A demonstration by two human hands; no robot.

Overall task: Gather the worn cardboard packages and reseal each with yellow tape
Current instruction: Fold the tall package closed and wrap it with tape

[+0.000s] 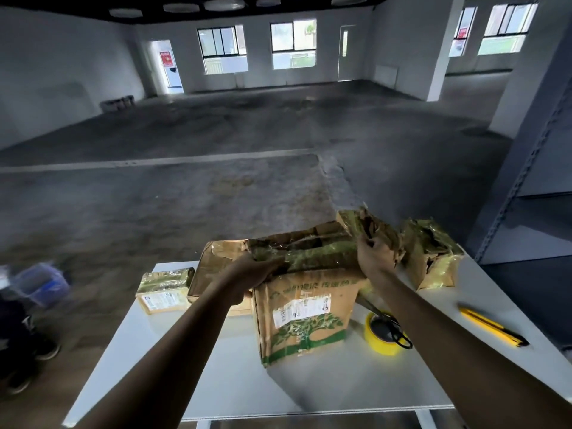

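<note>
The worktop (216, 382) is seen carrying everything, with a metal shelf (532, 187) standing at its right. At its middle a large worn box (306, 317) printed with a green tree is stood upright, straight ahead of both arms, and its crumpled top is run left to right between the hands. The left end of that top is gripped by the left hand (257, 270), closed on it; at the right end a torn flap (368, 230) is pinched and lifted by the right hand (376, 253). A flatter box (213, 267) is leaned behind, a taped package (430, 255) is set at far right, and a small package (165, 289) at far left. The yellow tape roll (382, 335) lies just right of the large box, nearer the right hand, with scissors (393, 328) resting across it, so that hand is judged better placed to fetch it. A yellow knife (492, 328) lies further right.
</note>
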